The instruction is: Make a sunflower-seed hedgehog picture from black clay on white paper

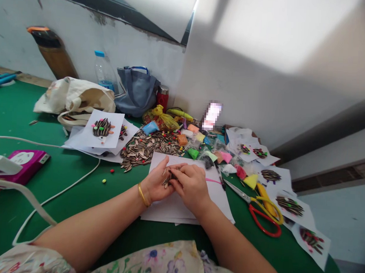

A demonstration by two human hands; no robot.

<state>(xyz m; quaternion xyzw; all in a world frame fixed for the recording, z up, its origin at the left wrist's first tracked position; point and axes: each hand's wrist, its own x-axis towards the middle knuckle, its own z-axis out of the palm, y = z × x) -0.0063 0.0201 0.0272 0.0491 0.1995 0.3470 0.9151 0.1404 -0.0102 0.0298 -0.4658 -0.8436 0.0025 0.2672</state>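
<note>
My left hand (pixel 158 181) is turned palm up over a stack of white paper (pixel 216 201), with a few striped sunflower seeds (pixel 166 180) lying in it. The fingers of my right hand (pixel 192 186) are pinched together on seeds at the left palm, partly covering them. Just beyond the paper spreads a heap of sunflower seeds (pixel 148 145) with small coloured balls among them. Small bags of coloured clay, including a green one (pixel 193 153) and an orange one (pixel 182 139), lie beyond my right hand.
Scissors (pixel 258 205) with red and yellow handles lie at right, beside seed pictures on paper (pixel 289 204). More seed pictures (pixel 105 128) lie at left, near a cloth bag (pixel 65 93). A white cable (pixel 85 174) and a purple power strip (pixel 24 165) occupy the left side.
</note>
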